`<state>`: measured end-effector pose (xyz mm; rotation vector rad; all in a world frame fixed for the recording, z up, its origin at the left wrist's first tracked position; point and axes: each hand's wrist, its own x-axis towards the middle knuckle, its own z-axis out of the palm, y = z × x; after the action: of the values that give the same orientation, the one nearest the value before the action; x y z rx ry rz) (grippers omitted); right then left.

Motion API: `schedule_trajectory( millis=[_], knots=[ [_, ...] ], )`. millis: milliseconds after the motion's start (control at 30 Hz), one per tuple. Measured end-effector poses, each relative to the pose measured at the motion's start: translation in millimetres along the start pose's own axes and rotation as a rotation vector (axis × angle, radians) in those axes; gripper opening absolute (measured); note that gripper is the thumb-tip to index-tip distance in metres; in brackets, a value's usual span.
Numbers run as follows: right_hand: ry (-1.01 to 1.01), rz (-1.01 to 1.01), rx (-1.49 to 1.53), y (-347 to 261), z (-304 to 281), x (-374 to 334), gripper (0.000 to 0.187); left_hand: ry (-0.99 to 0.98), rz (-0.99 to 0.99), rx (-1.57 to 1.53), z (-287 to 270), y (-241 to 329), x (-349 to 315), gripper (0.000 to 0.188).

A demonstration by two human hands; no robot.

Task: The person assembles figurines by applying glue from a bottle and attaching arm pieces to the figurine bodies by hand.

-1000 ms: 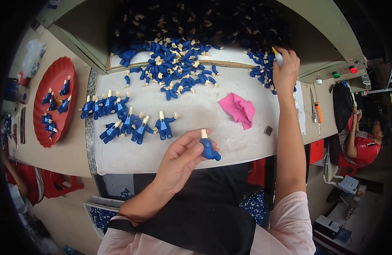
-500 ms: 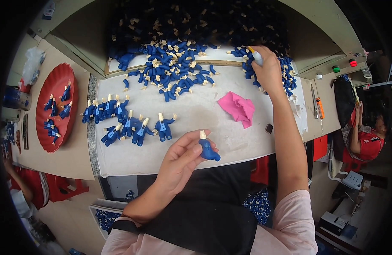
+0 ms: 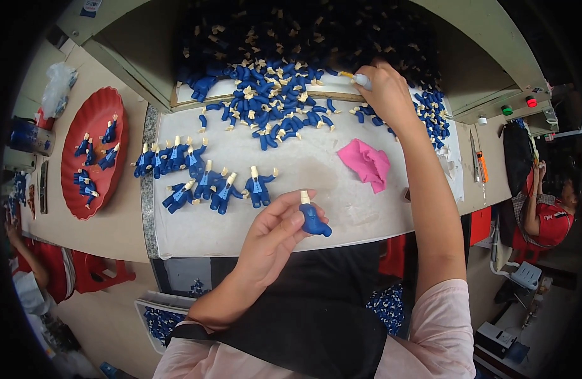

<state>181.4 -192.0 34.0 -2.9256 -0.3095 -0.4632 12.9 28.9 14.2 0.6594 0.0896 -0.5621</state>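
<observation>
The left hand [image 3: 275, 234] is gripping a blue figurine [image 3: 313, 218] between thumb and fingers, holding it raised over the near edge of the white sheet [image 3: 316, 170] covering the counter [image 3: 114, 221]. The right hand [image 3: 385, 95] is reaching to the far side, clenched around a small pale-tipped tool [image 3: 357, 77] at the edge of the loose heap of blue figurines [image 3: 272, 101]. A row of finished figurines [image 3: 202, 174] is lying left of centre. A pink cloth [image 3: 366, 163] is lying beside the right forearm. A red tray [image 3: 92, 151] is holding more figurines at far left.
</observation>
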Motion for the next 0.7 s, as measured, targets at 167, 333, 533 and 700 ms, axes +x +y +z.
schedule_trajectory(
  millis=[167, 333, 533, 700],
  knots=[
    [0.050, 0.064, 0.341, -3.5, -21.2, -10.7, 0.019, -0.018, 0.018, -0.008, -1.7, -1.7, -0.3, 0.034],
    [-0.072, 0.391, 1.200, -43.7, -57.8, -73.5, 0.013, -0.031, -0.017, -0.029, 0.6, 0.2, -0.6, 0.033],
    [-0.008, 0.428, 1.646, -76.2, -63.3, -142.9, 0.019, -0.075, -0.070, -0.012, 0.9, -9.2, 2.3, 0.031],
    [-0.033, 0.460, 1.488, -90.9, -64.0, -164.7, 0.020, -0.080, -0.087, 0.007, 5.3, -10.8, 1.3, 0.029]
  ],
)
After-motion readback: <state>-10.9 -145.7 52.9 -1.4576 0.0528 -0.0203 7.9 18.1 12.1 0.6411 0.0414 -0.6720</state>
